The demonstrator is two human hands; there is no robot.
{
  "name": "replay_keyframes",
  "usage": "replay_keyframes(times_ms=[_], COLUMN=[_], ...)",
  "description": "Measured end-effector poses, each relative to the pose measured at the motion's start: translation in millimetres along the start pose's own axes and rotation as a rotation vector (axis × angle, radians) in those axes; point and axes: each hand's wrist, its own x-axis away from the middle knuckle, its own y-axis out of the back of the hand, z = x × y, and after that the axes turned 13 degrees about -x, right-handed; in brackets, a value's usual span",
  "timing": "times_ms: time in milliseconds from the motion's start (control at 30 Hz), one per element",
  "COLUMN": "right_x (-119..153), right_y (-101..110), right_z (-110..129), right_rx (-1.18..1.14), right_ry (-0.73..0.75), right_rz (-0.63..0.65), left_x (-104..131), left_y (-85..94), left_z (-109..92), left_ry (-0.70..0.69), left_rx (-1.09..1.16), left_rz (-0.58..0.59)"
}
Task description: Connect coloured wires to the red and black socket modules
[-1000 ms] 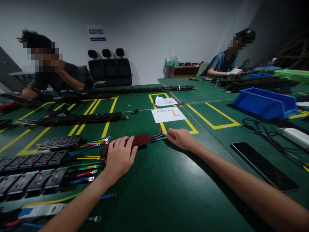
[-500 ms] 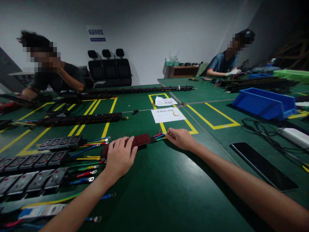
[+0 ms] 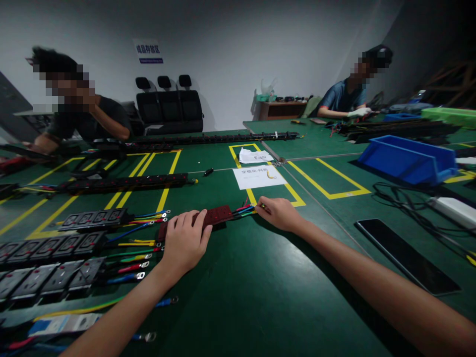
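Observation:
A dark red socket strip (image 3: 217, 216) lies on the green table in front of me. My left hand (image 3: 186, 239) is over its left part, fingers curled across the top and thumb along the near side. From the strip's right end comes a bundle of blue, green and red wires (image 3: 243, 212). At the tips of these wires, my right hand (image 3: 277, 213) is closed in a pinch; its fingers hide the wire ends. Left of my hands lie rows of black socket modules (image 3: 52, 245), whose coloured wires end in ring terminals (image 3: 140, 275).
White paper sheets (image 3: 258, 177) lie beyond my hands. At right are a phone (image 3: 407, 255), black cables (image 3: 394, 196) and a blue bin (image 3: 407, 158). Long black strips (image 3: 126, 183) lie farther back. Two people sit across the table, one at left (image 3: 111, 119), one at right (image 3: 344, 96).

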Motion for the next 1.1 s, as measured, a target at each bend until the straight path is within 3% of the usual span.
replay_keyframes(times_ms=[1100], right_x=[0.0], right_y=[-0.4], right_z=[0.0], right_rx=[-0.015], right_ry=[-0.006], right_rz=[-0.007], left_x=[0.0], left_y=[1.5], left_z=[0.0], left_ry=[-0.005], left_rx=[-0.003], left_rz=[0.013])
